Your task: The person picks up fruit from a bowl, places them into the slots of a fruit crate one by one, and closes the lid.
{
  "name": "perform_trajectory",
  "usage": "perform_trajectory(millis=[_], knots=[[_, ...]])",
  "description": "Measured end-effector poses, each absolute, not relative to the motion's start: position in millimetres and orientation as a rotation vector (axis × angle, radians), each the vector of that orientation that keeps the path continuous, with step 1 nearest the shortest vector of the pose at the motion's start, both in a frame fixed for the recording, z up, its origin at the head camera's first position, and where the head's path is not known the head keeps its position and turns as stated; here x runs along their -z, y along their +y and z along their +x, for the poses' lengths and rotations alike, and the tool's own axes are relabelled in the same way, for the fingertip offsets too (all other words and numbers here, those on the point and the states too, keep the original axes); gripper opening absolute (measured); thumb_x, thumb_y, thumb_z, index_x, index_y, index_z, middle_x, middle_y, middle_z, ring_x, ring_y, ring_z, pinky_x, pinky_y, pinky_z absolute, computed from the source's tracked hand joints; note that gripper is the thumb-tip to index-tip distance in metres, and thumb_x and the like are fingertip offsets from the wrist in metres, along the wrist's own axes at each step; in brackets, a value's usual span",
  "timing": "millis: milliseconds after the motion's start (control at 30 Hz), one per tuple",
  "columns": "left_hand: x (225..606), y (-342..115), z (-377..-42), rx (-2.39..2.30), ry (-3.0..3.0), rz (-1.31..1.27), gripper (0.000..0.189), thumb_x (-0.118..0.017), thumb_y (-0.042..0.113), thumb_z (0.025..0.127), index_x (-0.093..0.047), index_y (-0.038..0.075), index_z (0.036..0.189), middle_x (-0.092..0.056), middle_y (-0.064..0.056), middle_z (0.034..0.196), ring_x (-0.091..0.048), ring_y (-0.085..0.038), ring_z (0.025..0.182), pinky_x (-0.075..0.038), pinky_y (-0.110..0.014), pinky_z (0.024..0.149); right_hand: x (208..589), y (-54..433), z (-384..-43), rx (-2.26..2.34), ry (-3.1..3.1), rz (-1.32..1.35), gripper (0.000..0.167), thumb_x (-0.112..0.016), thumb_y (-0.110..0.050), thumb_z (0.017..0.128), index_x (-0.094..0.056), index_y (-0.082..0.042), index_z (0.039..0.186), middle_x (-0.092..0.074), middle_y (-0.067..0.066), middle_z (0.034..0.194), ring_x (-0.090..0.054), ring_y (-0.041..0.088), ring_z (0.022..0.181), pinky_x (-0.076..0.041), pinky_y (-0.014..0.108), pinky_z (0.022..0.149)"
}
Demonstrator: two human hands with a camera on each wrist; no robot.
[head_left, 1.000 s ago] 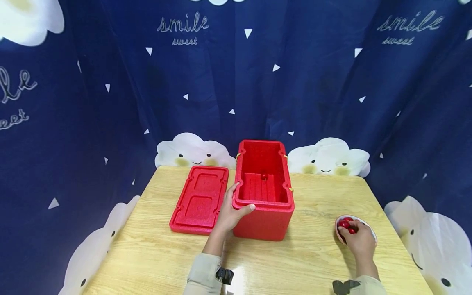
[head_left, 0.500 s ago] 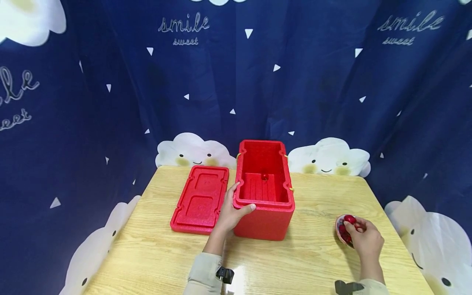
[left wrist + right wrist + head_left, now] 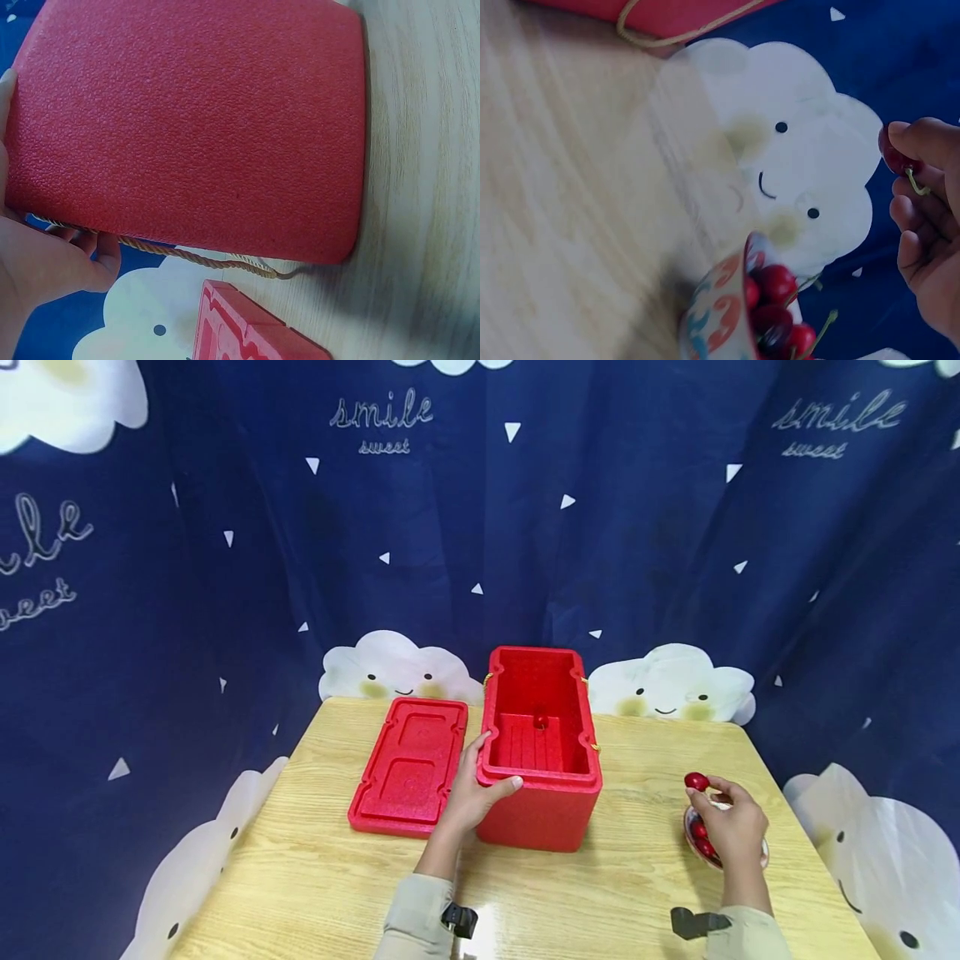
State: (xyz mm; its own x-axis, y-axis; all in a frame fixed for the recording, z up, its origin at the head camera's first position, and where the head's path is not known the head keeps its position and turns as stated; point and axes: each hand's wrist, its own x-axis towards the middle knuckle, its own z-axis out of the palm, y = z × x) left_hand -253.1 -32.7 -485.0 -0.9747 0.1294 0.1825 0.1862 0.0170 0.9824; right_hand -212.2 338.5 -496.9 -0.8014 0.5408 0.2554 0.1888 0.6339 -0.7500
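In the head view my right hand (image 3: 735,828) pinches a dark red cherry (image 3: 696,781) between thumb and fingers, just above a small bowl. Its green stem hangs down in the right wrist view. The patterned bowl (image 3: 718,304) holds several more cherries (image 3: 778,283), partly covered by my hand in the head view. My left hand (image 3: 472,793) grips the near left corner of a red foam box (image 3: 536,814), thumb on the front face and fingers along the left side. One cherry (image 3: 540,722) lies on the floor of the uncovered box.
A red lid (image 3: 408,768) lies flat on the wooden table (image 3: 300,877), left of the box. Yellow rope handles (image 3: 195,257) run along the box's sides. A dark blue curtain (image 3: 525,543) with clouds hangs behind the table and at both sides.
My right hand has risen out of the bowl with a cherry between its fingers and moved slightly away from me. My left hand stays on the box corner.
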Motion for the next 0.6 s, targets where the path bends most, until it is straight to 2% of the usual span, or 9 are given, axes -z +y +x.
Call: perform_trajectory(millis=[133, 233, 300, 433, 600], knots=[[484, -33, -254, 2.146, -2.238, -0.33, 0.087, -0.08, 0.026, 0.072, -0.03, 0.029, 0.143, -0.032, -0.004, 0.14, -0.041, -0.02, 0.119, -0.044, -0.037, 0.09, 489, 332, -218, -1.004, -2.345, -0.531, 0.04, -0.073, -0.026, 0.079, -0.065, -0.003, 0.111, -0.064, 0.017, 0.088, -0.053, 0.018, 0.076, -0.037, 0.033, 0.07], [480, -34, -252, 2.174, -2.244, -0.326, 0.087, -0.079, 0.023, 0.073, -0.029, 0.025, 0.144, -0.032, -0.005, 0.14, -0.04, -0.023, 0.12, -0.044, -0.038, 0.089, 485, 328, -221, -1.022, -2.332, -0.539, 0.04, -0.075, -0.027, 0.078, -0.066, -0.005, 0.11, -0.063, 0.01, 0.08, -0.048, 0.001, 0.066, -0.037, 0.025, 0.063], [472, -34, -247, 2.195, -2.242, -0.325, 0.087, -0.078, 0.019, 0.073, -0.028, 0.021, 0.144, -0.033, -0.005, 0.139, -0.04, -0.024, 0.12, -0.045, -0.038, 0.088, 483, 325, -223, -1.051, -2.331, -0.545, 0.041, -0.076, -0.029, 0.077, -0.067, -0.006, 0.109, -0.062, 0.004, 0.076, -0.045, -0.005, 0.062, -0.037, 0.021, 0.058], [455, -35, -237, 2.202, -2.243, -0.334, 0.085, -0.076, 0.014, 0.075, -0.028, 0.014, 0.144, -0.034, -0.007, 0.138, -0.04, -0.026, 0.119, -0.046, -0.037, 0.088, 475, 319, -228, -1.094, -2.338, -0.51, 0.04, -0.076, -0.03, 0.076, -0.068, -0.007, 0.108, -0.06, -0.002, 0.072, -0.046, -0.004, 0.06, -0.037, 0.018, 0.053], [449, -35, -232, 2.186, -2.242, -0.337, 0.083, -0.075, 0.014, 0.076, -0.028, 0.012, 0.144, -0.033, -0.008, 0.138, -0.041, -0.025, 0.119, -0.045, -0.037, 0.089, 461, 310, -235, -1.157, -2.361, -0.451, 0.04, -0.077, -0.032, 0.076, -0.068, -0.007, 0.107, -0.061, 0.001, 0.076, -0.049, 0.006, 0.064, -0.037, 0.02, 0.051]])
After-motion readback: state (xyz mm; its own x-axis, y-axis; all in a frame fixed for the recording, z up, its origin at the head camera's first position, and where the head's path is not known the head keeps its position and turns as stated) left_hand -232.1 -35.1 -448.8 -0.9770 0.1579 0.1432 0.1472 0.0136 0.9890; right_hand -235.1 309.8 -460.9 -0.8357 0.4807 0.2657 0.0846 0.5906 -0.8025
